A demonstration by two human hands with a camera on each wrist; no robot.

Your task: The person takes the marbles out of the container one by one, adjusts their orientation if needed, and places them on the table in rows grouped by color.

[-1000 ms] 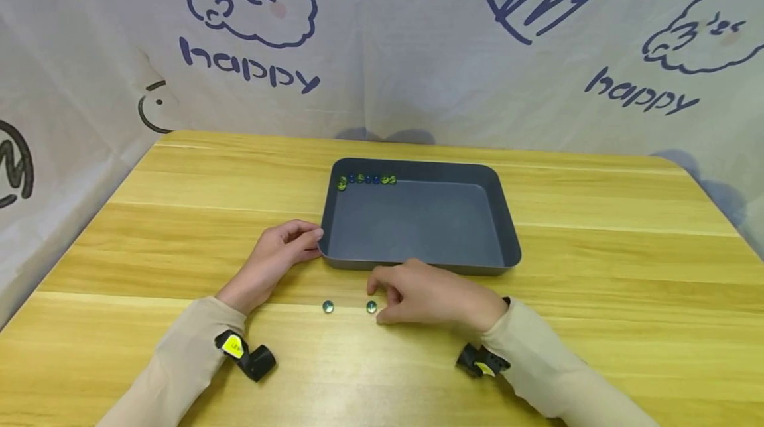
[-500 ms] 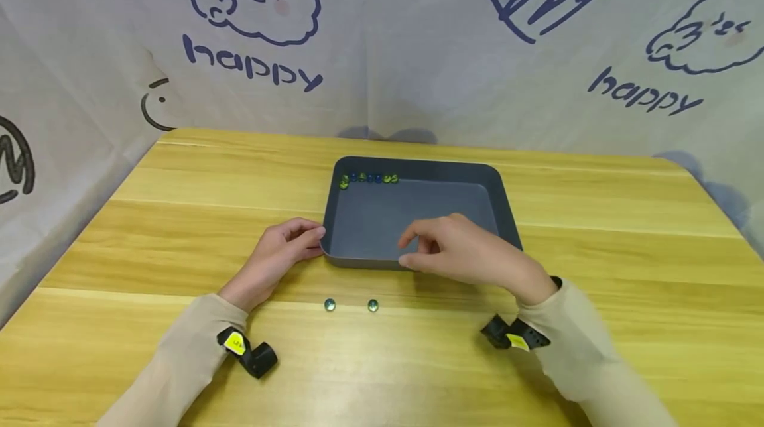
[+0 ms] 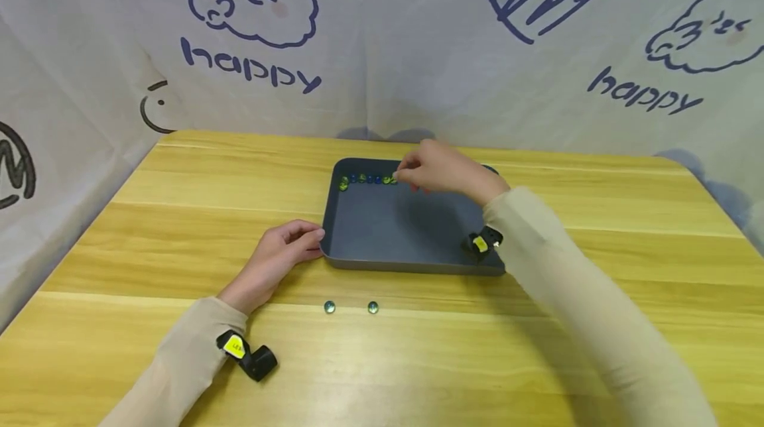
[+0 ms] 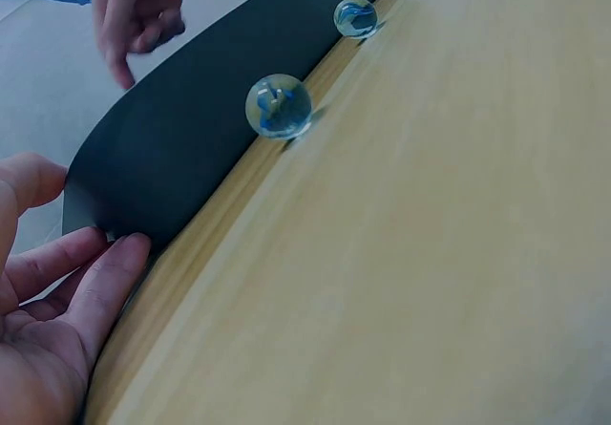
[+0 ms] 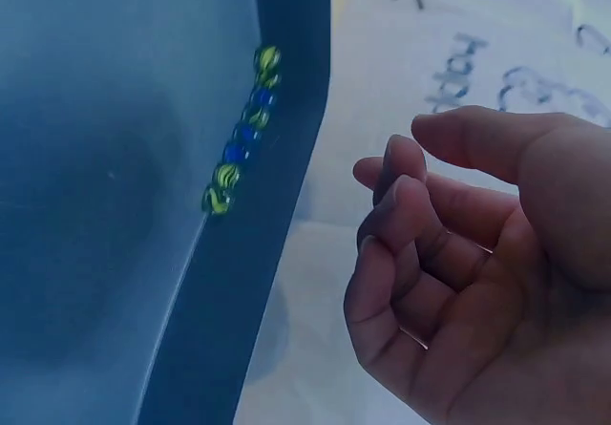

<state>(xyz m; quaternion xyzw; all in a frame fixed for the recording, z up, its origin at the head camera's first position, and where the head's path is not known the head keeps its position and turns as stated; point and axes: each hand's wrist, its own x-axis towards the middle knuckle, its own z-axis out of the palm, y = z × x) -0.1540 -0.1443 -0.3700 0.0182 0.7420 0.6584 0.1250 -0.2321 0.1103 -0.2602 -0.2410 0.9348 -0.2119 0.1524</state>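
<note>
Glass marbles (image 5: 245,135) line the far left of a tray (image 3: 373,228); right grip (image 3: 444,167), apart, hovers nearby; left grip (image 3: 279,251), apart, touches it.

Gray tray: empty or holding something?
Not empty. Green and blue marbles lie in the tray, mostly lined along its far wall, as head and right wrist views both show.

Head view: behind the right hand (image 3: 446,167) and sleeve (image 3: 555,274), part of the tray (image 3: 376,228) is hidden; whether the nearest marble (image 3: 392,182) touches the fingertips (image 3: 404,176) is unclear. Left wrist view: beyond the left hand (image 4: 57,315), cropped by the left edge, the tray's interior is concealed. Right wrist view: left of the hand, the tray is cropped.
</note>
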